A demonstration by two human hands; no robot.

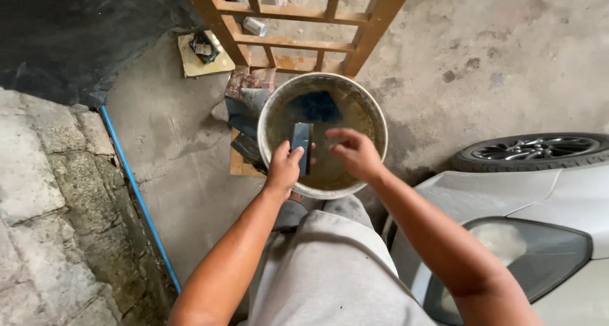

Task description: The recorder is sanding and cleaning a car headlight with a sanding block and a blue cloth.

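Note:
My left hand (283,167) grips a dark blue-grey flat block (301,143), held upright over a white bucket (375,110) of murky brown water. A dark blue cloth (317,105) lies sunk in the water at the far side. My right hand (355,151) hovers just right of the block, over the bucket, fingers curled and apart, holding nothing. Both forearms reach forward from the bottom of the view over my grey shorts (330,269).
A silver car's front corner (507,231) with headlight and wheel (536,150) stands at the right. A wooden frame (298,44) rises behind the bucket, with scraps, a can and boards by it. A blue pipe (136,193) runs along a stone ledge (44,205) at left.

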